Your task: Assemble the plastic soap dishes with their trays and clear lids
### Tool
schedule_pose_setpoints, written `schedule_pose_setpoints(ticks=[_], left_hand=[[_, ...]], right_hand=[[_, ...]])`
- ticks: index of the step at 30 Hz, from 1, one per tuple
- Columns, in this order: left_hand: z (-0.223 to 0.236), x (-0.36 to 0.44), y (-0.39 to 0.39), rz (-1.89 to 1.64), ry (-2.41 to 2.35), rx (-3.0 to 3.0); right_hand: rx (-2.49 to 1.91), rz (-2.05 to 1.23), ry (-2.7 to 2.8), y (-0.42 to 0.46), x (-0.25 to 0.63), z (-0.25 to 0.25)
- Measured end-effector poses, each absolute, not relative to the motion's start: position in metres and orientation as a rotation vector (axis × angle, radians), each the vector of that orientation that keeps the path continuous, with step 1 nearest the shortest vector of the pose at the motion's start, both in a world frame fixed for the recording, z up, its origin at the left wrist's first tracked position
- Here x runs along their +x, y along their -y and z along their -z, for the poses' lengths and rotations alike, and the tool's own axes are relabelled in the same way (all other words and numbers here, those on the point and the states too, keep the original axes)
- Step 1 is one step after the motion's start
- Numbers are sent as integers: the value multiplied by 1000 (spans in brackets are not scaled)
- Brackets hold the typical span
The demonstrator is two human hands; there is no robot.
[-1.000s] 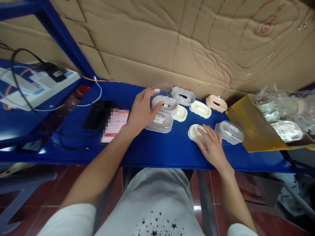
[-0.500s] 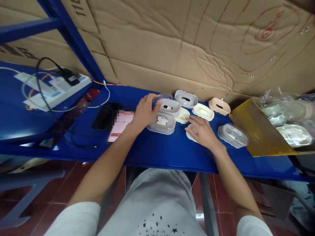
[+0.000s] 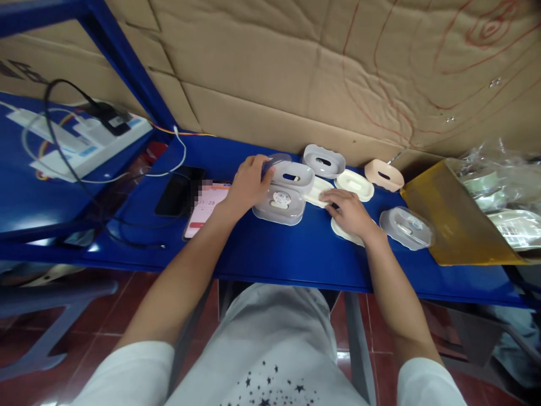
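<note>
My left hand (image 3: 247,183) curls round the left side of a grey soap-box tray (image 3: 292,175) that sits on a clear lidded box (image 3: 279,206); a clear lid (image 3: 275,160) shows behind its fingers. My right hand (image 3: 349,211) lies over a cream insert (image 3: 344,232), and its fingertips rest on another cream insert (image 3: 318,192) beside the stack. Its fingers are stretched out flat.
On the blue table (image 3: 274,254) stand a second grey tray (image 3: 324,161), a cream insert (image 3: 354,185), a peach tray (image 3: 384,175) and a clear lidded box (image 3: 406,228). A yellow bin (image 3: 456,220) with bagged parts is at right. Two phones (image 3: 190,197) and cables lie left.
My right hand has slid left from the near cream insert toward the one beside the stack. My left hand stays on the stacked trays. The view has shifted a little.
</note>
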State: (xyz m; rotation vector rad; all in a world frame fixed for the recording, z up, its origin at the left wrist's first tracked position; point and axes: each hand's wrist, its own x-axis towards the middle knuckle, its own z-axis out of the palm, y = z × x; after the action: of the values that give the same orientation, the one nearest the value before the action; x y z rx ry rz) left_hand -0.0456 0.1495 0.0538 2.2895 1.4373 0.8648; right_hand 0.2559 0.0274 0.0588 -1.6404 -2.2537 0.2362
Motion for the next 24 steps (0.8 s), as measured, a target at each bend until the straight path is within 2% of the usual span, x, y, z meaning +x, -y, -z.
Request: schedule_pose_setpoints(ticks=[9,13,16,20,24], left_hand=[[-55,-49,-151,-804,-1480,2274],[-71,-48,-139,-938,-1445,2337],[-83,-41,-118,-1025,-1227,2486],[-85,-29,-76,-793,-858,2785],[-77,-29,-49,-623,-855,2971]], right_hand=[[-1623,-291,2236,-22,265,-67],[-1598,-334,2233,-16,267,-73],[-1571,-369,2243,-13,270,-75],[-1534,-403,2255,-9,274,-75],[-1625,-362,2176,18,279,-73]])
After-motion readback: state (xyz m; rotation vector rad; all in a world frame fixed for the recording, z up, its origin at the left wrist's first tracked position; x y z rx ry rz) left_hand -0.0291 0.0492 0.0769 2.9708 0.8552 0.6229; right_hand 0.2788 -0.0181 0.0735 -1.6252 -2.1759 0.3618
